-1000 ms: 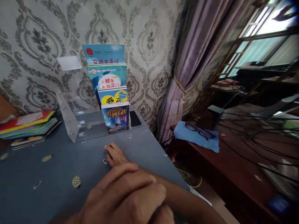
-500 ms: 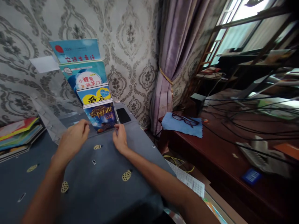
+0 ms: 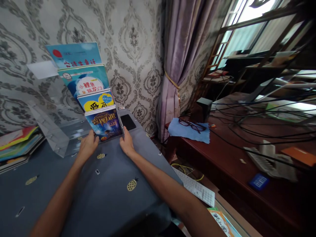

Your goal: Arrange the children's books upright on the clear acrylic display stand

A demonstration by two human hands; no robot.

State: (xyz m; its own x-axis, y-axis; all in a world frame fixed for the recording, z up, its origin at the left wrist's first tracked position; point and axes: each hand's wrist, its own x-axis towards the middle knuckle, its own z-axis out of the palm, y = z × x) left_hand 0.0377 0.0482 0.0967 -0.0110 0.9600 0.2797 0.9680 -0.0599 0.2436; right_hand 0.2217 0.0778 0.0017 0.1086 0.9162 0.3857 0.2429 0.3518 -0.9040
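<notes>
A clear stepped book stand (image 3: 119, 119) holds several books in rising rows on the cloth-covered table. At the front is a dark blue book (image 3: 105, 125); behind it come a blue and yellow book (image 3: 97, 101), a teal book (image 3: 85, 80) and a light blue book (image 3: 74, 54). My right hand (image 3: 127, 144) is closed on the stand's lower right edge. By the lower left corner of the front book, my left hand (image 3: 89, 144) has its curled fingers on the stand's base. Their exact contact is partly hidden.
Left of the stand are a clear plastic panel (image 3: 55, 141) and a book pile (image 3: 19, 146). A black phone (image 3: 128, 121) lies behind my right hand. On the red-brown desk are glasses (image 3: 192, 125) on a blue cloth (image 3: 177, 131) and tangled cables (image 3: 247, 115).
My left hand has moved right and down to the stand's lower left side. My right hand stays at its right edge. The view has shifted slightly.
</notes>
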